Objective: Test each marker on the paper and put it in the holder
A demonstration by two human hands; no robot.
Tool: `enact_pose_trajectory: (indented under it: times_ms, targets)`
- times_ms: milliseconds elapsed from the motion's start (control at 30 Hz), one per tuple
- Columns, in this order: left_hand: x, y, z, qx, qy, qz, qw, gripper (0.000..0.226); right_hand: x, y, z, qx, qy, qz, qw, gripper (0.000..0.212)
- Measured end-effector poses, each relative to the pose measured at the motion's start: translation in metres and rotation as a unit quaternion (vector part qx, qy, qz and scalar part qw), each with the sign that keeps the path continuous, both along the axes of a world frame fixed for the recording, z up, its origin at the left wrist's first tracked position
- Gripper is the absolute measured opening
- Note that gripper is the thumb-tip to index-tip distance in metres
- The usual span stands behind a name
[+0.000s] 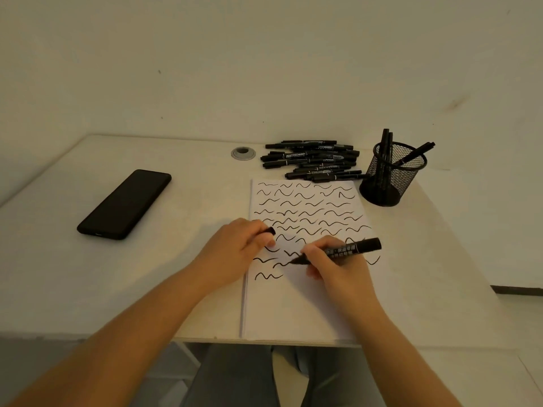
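Surroundings: a black phone (125,204) lies face up on the left of the surface (191,201), well apart from your hands; a round metal grommet (243,153) sits near the far edge, just left of the marker pile.
Marker pile: a heap of black capped markers (311,161) lies beyond the top edge of the paper, between the grommet and the holder.
Holder: the black mesh holder (392,174) stands upright beside the paper's far right corner; you can see a few markers inside, two leaning left and one tilted out to the right.
In the way: nothing lies between your right hand and the holder except bare paper and surface.
Paper: the white paper (299,304) lies in front of you, its upper two thirds covered with rows of short black squiggles (305,212); the lower part is blank.
Right hand: your right hand (335,268) is closed around the marker (340,250), fingers pinching it near the tip end.
Marker position: it lies low and slanted, tip pointing left and down at the paper among the lowest squiggles, back end pointing right beyond your knuckles; whether the tip touches the sheet cannot be told.
Marker look: black barrel with pale printing along its side, dark pointed tip uncovered.
Left hand: your left hand (238,254) rests on the paper's left edge, curled around a small black cap (269,231) that pokes out past your fingers.
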State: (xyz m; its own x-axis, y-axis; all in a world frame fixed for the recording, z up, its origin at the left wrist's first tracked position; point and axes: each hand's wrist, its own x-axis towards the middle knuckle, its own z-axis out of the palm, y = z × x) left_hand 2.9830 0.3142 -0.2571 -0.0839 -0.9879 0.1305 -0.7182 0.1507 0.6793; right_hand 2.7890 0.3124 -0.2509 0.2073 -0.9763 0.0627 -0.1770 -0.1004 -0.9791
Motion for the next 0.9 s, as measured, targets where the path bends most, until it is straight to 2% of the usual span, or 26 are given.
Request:
enact_pose_trajectory:
  times_ms: [100,267,367,567,633,733,900]
  targets:
    - [0.002,-0.001,-0.008,0.0,0.024,0.006,1.0,0.017,-0.001,0.0,-0.005,-0.028,0.047,-0.058,0.997,0.016]
    - [0.003,-0.001,-0.011,-0.008,0.043,0.006,0.999,0.018,0.003,0.002,-0.005,-0.042,0.112,-0.008,0.993,0.013]
    - [0.005,-0.002,-0.013,-0.007,0.045,0.008,0.999,0.018,0.004,0.001,-0.009,-0.068,0.154,-0.011,0.986,0.018]
    - [0.004,-0.001,-0.015,-0.001,0.051,0.009,0.999,0.018,-0.003,-0.002,-0.015,-0.092,0.171,-0.099,0.976,0.023]
    - [0.005,-0.001,-0.015,0.003,0.051,0.012,0.999,0.018,-0.009,-0.003,-0.015,-0.104,0.134,-0.153,0.973,0.024]
    - [0.005,0.0,-0.015,0.002,0.063,0.013,0.998,0.017,-0.021,-0.011,-0.006,-0.073,0.026,-0.212,0.974,0.021]
    - [0.004,0.0,-0.015,-0.009,0.087,0.018,0.996,0.013,-0.017,-0.03,0.011,0.059,-0.15,-0.13,0.978,0.025]
